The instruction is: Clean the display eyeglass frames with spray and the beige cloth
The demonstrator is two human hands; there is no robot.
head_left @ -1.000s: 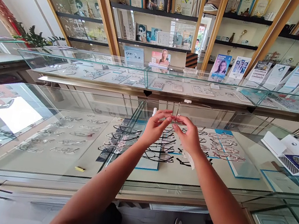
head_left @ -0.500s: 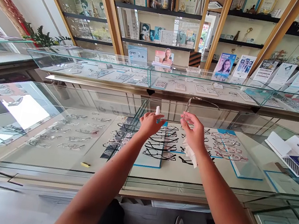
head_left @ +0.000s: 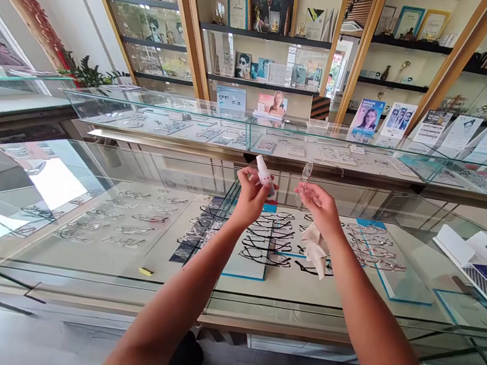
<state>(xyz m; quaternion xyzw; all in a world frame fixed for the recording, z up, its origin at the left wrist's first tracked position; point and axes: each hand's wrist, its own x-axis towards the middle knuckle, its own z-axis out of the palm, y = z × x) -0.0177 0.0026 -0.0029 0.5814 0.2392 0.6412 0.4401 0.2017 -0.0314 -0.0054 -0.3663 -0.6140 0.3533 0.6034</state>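
Note:
My left hand (head_left: 250, 199) is closed around a small white spray bottle (head_left: 265, 175), tilted with its nozzle toward the right. My right hand (head_left: 321, 207) pinches a thin metal pair of glasses (head_left: 309, 170) held up in front of me, and a white cloth (head_left: 315, 249) hangs from the same hand's palm. Both hands hover above the glass counter (head_left: 118, 261), close together but apart.
Under the counter glass lie rows of spectacle frames (head_left: 269, 240) on trays. A white and blue device (head_left: 482, 263) sits on the counter at right. A second glass case (head_left: 243, 129) and shelves with posters stand behind. A small yellow object (head_left: 145, 271) lies inside the case.
My hands have separated. The left hand has lifted and tilted the spray bottle toward the glasses; the right hand has kept the glasses raised. The view has shifted slightly down.

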